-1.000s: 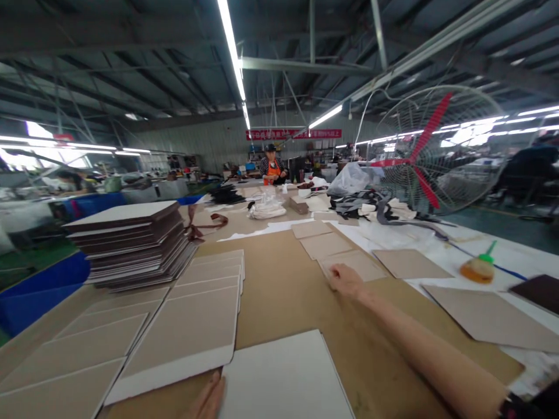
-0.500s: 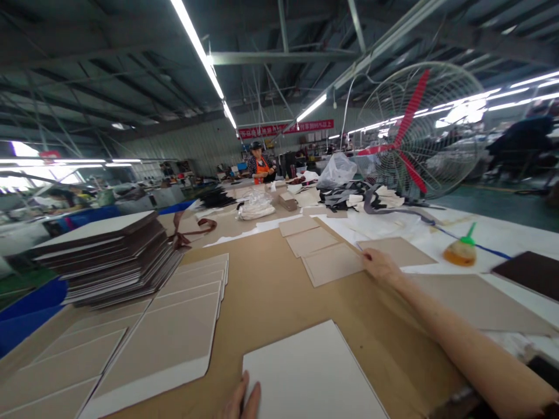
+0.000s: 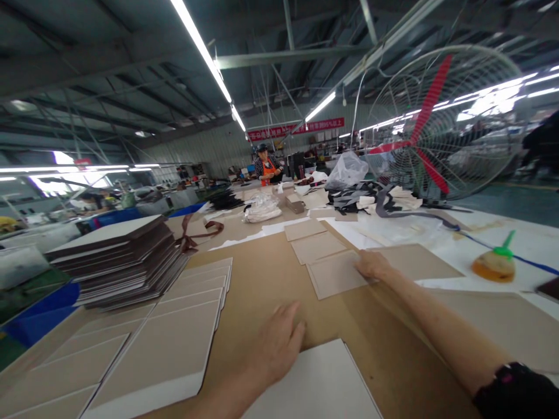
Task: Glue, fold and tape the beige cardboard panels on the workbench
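Nearest: white-faced board (image 3: 318, 384) flat on the bench (image 3: 271, 262), running out of view at the bottom; straight edges, plain pale face, thin dark line along its right side. Left hand (image 3: 279, 343) over its upper left corner; fingers nearly together, thumb apart, no grip seen. Contact with board or bench: cannot tell, some blur.

To the left, beige panels (image 3: 179, 331) overlap in steps, pale margins showing; another overlapping row (image 3: 82, 355) lies alongside. Flat, smooth, neatly squared.

Farther, right hand (image 3: 372, 265) at the right edge of a small beige panel (image 3: 334, 276), the closest of three overlapped ones. Its fingers are bent; whether they pinch the edge, cannot tell. Step in hand looks like handling that panel at its edge. My judgement: any lift from there calls for one fingertip under the rim, so the neighbours do not slide.

Right of that hand, a larger beige panel (image 3: 414, 260) and a green-nozzled bottle (image 3: 495, 266), amber contents. Left, a tall stack of boards (image 3: 126, 262), edges uneven. Beyond: clear plastic bag (image 3: 348, 170), person in orange apron (image 3: 268, 169).
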### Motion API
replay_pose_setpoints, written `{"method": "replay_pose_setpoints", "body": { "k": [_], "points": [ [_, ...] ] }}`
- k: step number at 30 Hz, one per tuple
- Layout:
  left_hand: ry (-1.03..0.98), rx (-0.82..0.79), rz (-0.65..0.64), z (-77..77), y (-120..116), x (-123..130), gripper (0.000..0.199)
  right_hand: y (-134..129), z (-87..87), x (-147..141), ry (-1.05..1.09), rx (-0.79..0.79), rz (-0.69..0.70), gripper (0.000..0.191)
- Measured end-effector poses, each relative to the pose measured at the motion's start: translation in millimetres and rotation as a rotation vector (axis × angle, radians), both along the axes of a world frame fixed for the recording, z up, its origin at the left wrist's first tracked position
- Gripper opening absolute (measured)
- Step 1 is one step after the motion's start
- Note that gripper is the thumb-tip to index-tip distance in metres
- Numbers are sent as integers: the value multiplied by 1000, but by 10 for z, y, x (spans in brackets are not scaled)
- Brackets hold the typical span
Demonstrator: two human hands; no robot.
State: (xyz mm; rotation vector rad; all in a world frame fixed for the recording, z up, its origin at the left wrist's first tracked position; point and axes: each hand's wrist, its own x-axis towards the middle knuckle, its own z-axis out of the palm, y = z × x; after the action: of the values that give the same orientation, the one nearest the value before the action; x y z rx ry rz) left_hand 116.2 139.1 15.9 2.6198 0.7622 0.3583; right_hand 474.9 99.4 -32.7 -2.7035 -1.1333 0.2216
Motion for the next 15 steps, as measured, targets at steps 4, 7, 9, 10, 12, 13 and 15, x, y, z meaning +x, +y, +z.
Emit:
{"method": "replay_pose_setpoints", "body": {
  "k": [4, 7, 9, 10, 12, 13, 15],
  "points": [
    [1, -105, 18, -221, 178, 697, 35, -24, -28, -11, 4, 32, 24, 38],
    [-63, -158, 80, -372, 218, 877, 36, -32, -31, -36, 9, 54, 39, 40],
    [-136, -223, 116, -409, 224, 900, 39, -29, -26, -57, 18, 72, 33, 42],
    [-177, -267, 130, -414, 232, 901, 39, -27, -23, -67, 25, 83, 21, 43],
    [-266, -370, 161, -419, 270, 904, 36, -23, -19, -83, 44, 111, -9, 45],
    [-314, -423, 189, -426, 300, 910, 33, -21, -19, -91, 55, 128, -24, 46],
    [-417, -523, 285, -457, 374, 934, 29, -19, -18, -106, 77, 167, -45, 48]
  ]
}}
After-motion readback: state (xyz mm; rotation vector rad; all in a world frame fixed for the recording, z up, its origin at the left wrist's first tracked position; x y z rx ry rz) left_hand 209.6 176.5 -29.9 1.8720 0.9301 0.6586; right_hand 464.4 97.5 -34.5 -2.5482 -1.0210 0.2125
